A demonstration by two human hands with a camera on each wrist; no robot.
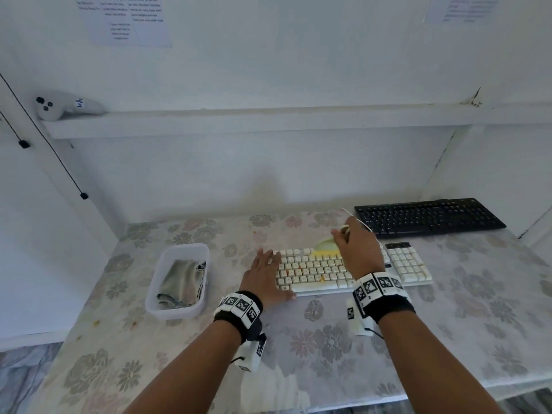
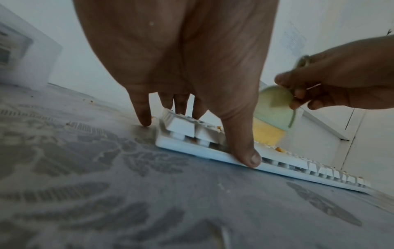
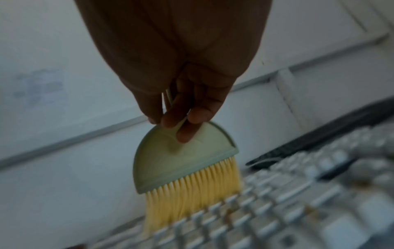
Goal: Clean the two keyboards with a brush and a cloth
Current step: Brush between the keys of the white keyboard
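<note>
While the left hand point(image 1: 266, 273) lies flat with straight fingers across the near left corner of the white keyboard point(image 1: 343, 271), thumb on its front edge, the board is pinned to the flowered tablecloth point(image 1: 298, 339), presumably so that it cannot slide under the strokes. At the far row of keys, the right hand point(image 1: 357, 249) pinches the thin handle of a small brush point(image 3: 185, 161) between fingertips and thumb; its green half-round head points downward and its yellow bristles meet the keys just left of centre. Holding it low on the handle likely gives fine control over the bristle tips among the keys. Orange crumbs point(image 1: 322, 278) lie scattered on the middle and front rows, so brushing appears far from finished. Well apart to the right rear, against the wall, the black keyboard point(image 1: 430, 216) waits; whether it has been cleaned cannot be told. A grey cloth point(image 1: 182, 282) sits crumpled in a clear plastic tub point(image 1: 179, 312) just left of the white keyboard, within easy reach of the left hand for the wiping step.
</note>
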